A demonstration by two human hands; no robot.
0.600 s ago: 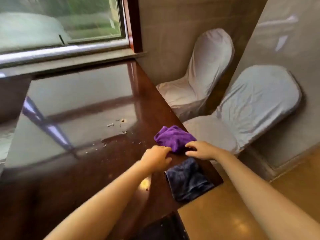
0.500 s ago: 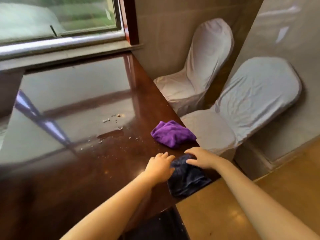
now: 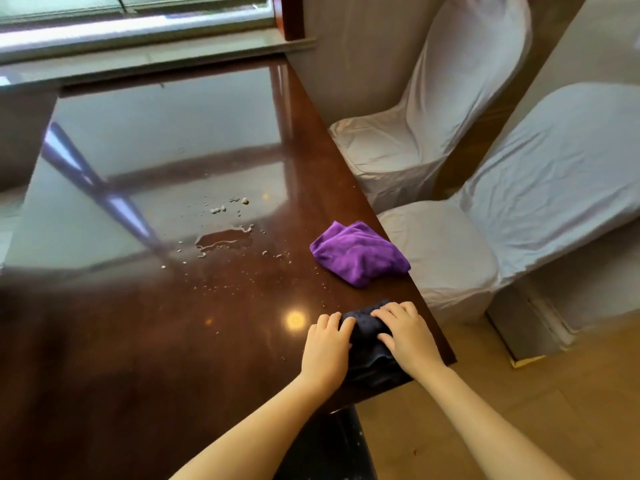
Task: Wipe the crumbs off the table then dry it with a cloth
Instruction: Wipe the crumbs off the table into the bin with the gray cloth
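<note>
A dark blue cloth (image 3: 367, 355) lies at the near right corner of the glossy dark wooden table (image 3: 145, 341). My left hand (image 3: 325, 348) grips its left side and my right hand (image 3: 405, 334) presses on its right side. A crumpled purple cloth (image 3: 358, 256) rests by the table's right edge, just beyond my hands and apart from them. Pale crumbs (image 3: 221, 209) are scattered mid-table around a small puddle of water (image 3: 225, 240), with finer specks spreading toward the cloths.
Two chairs in white covers stand along the table's right side, one far (image 3: 433, 109) and one near (image 3: 519, 209). A window sill (image 3: 145, 53) runs along the table's far end. Tan floor (image 3: 519, 403) lies to the right.
Both hands left the purple cloth and came back to the dark blue cloth, now holding it from both sides. The purple cloth stays by the table's edge. The view has tilted down.
</note>
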